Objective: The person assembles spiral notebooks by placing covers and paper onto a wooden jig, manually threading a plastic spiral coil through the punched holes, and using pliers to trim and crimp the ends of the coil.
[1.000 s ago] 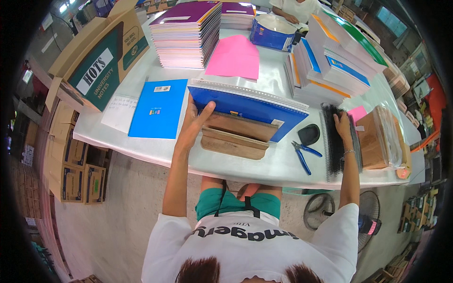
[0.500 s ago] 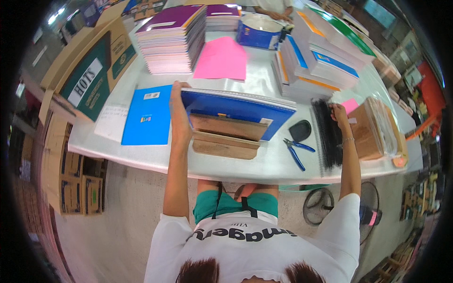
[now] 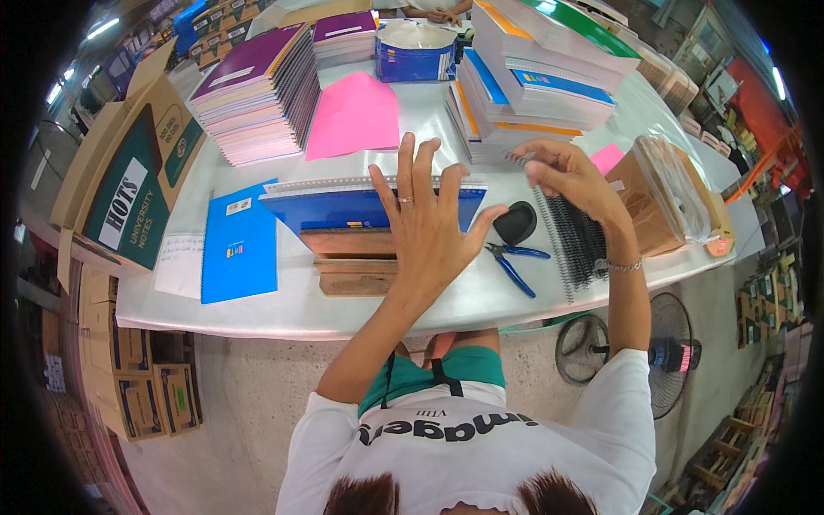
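The left hand (image 3: 433, 236) has its fingers fanned wide, with nothing visible in its grasp; they cross before the right part of a blue pad (image 3: 330, 210), tips about its upper edge, though whether they touch cannot be told. The right hand (image 3: 571, 176) is loosely curled, thumb apart from the palm, over the far end of a bundle of black coils (image 3: 577, 236); whether anything thin sits between its fingertips is unclear.

The pad stands on edge in a wooden stand (image 3: 356, 279), tilted, its punched edge uppermost and its long axis running left to right. The coils lie to its right, stretching near to far, so the two axes roughly cross. The left hand is nearer the pad, the right nearer the coils. Between them rest blue-handled cutters (image 3: 515, 276) and, just beyond, a black rounded object (image 3: 515, 223).

Right of the coils, a brown box (image 3: 639, 210) carries clear plastic (image 3: 687, 184); its contents are indistinct. Far off, a blue box (image 3: 416, 67) has a pale, rounded mouth. At the left, a green-and-brown carton (image 3: 137, 197) has raised flaps, its inside hidden.
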Available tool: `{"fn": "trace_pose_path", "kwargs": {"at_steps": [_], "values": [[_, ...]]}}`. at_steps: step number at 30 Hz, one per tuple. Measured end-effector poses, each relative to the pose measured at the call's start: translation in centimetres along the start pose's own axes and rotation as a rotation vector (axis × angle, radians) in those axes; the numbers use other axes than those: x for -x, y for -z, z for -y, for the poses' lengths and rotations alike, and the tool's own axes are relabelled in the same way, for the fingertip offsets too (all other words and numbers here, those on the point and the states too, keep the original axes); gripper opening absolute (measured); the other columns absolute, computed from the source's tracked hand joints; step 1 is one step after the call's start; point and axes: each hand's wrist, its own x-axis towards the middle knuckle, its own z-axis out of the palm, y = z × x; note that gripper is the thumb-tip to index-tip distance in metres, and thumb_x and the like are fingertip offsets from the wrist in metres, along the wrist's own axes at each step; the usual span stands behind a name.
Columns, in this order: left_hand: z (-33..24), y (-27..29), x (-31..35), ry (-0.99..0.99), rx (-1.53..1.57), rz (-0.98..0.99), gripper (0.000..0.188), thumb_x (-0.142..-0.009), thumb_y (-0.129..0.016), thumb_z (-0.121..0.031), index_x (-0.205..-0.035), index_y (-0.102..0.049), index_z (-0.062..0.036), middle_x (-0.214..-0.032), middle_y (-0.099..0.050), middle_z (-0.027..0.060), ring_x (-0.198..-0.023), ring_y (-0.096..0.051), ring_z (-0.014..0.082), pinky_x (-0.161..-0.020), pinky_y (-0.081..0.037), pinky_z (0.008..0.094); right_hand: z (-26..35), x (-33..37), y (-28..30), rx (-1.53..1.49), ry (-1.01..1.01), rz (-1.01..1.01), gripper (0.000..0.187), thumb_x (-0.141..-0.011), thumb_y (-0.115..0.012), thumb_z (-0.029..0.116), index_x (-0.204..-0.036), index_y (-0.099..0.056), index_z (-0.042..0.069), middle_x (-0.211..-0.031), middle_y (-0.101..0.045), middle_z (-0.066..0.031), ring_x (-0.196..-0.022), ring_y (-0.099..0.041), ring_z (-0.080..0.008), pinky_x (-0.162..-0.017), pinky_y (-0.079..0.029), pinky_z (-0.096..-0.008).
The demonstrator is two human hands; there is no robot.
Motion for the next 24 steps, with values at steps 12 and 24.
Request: {"fn": "trace_pose_path", "kwargs": {"at_steps": [12,24], "values": [[-0.2,-1.2,-0.3,-0.060,-0.044,-0.045,0.022,-0.076,-0.073,-0.031,-0.083,-0.061,-0.0139,-0.084,-0.054,-0.0005,-0.089,-0.052,0.0197,-0.109,-0.021,0.0501,2.8,1.3,-3.8,0.151,0.088,-0.051,0.022,-0.090,-0.069,0.018,-0.105,-0.070,0.002,-0.087,-0.063,-0.0013,-0.077,-0.051,-0.0075,-0.068,-0.042,-0.0235],[1.8,-1.6,9.3,-0.224,-0.136,-0.173,0.031,-0.068,-0.078,-0.038,-0.096,-0.069,-0.0268,-0.103,-0.060,-0.0062,-0.106,-0.048,0.0144,-0.107,-0.015,0.0490,4.1,4.7,-6.1,0.325,0.248,0.147,0.019,-0.081,-0.073,0.012,-0.099,-0.073,0.008,-0.081,-0.062,-0.0073,-0.072,-0.053,-0.0233,-0.071,-0.041,-0.0325]]}}
